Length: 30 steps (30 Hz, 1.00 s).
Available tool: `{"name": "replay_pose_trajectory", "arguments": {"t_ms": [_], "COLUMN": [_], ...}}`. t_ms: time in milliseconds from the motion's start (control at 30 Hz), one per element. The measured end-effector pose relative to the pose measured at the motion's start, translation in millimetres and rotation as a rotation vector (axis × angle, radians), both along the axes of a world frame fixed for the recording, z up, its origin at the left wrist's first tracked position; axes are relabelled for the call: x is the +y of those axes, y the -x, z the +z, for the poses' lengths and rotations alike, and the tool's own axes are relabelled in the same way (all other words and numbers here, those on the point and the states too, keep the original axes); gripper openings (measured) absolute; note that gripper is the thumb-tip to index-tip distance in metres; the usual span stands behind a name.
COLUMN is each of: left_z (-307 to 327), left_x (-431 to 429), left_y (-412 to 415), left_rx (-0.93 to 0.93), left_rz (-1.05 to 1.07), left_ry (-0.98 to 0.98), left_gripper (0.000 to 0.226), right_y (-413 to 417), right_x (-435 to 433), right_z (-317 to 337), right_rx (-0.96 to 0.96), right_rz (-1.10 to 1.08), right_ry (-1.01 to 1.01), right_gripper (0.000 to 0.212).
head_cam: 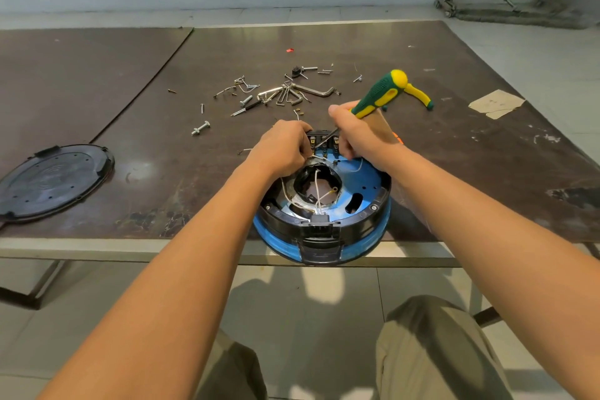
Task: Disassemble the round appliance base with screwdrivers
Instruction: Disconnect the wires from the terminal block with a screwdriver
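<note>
At the near edge of the counter (470,172): the round appliance base (367,178) is laid open side up, and its near part is seen to hang over the edge.
Head view, left hand (282,148): the fingers are curled down on the terminal block (321,135) at the far rim of the base. Whether a wire is also pinched cannot be told, as the fingertips are hidden.
Head view, right hand (360,140): the fingers are wrapped closed round the screwdriver (380,94), which is held slanted with its thin shaft directed into the terminal block.
Step in hand: a screw or clip in the terminal block is judged to be worked on. The tip is too small to be read.
Risk, slipping tip: if the tip is not seated well, it could jump out and strike the left fingers just beside the shaft, or damage the white wires (316,185).
Risk, base: as the base overhangs and is steadied only at its far rim, a hard push could tip it or slide it off.
Risk, small parts: a freed screw could be dropped into the central opening, or be lost among the loose screws and hex keys (285,94) behind.
Materials and shapes: the base is a glossy blue plate inside a black plastic ring. The wires are thin and looped. The screwdriver handle is green and yellow, ribbed and rubber-like. The counter is dark brown, worn and slightly shiny.
Elsewhere: a flat round black cover (55,182) is laid at the left, and a second green and yellow tool (420,96) lies behind the right hand.
</note>
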<state>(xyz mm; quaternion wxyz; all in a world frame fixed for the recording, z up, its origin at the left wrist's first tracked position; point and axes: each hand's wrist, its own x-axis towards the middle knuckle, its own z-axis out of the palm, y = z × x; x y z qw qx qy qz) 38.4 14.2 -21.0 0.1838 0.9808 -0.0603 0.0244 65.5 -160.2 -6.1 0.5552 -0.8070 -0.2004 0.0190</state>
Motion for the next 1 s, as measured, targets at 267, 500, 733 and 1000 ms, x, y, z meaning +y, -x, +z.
{"name": "replay_pose_trajectory", "arguments": {"t_ms": [267,500,733,1000], "left_z": [1.2,1.1,1.0,-0.9], "left_x": [-0.9,-0.7,-0.4,1.4], "left_y": [1.1,0.8,-0.1,-2.0], "left_rx": [0.001,0.005,0.004,0.024], "left_rz": [-0.008,-0.007,-0.014,-0.010], "left_ry": [0.008,0.003,-0.017,-0.014], "left_gripper": [0.028,0.026,0.020,0.022], "right_y": [-2.6,-6.2,17.7,22.7], "right_x": [1.9,2.0,1.7,-3.6], "right_z": [6.3,5.6,-1.4,11.5], "right_rx": [0.151,0.163,-0.213,-0.195], "right_rz": [-0.061,-0.051,0.288,0.204], "right_ry": [-0.022,-0.017,0.315,0.153], "right_gripper": [0.036,0.037,0.049,0.052]}}
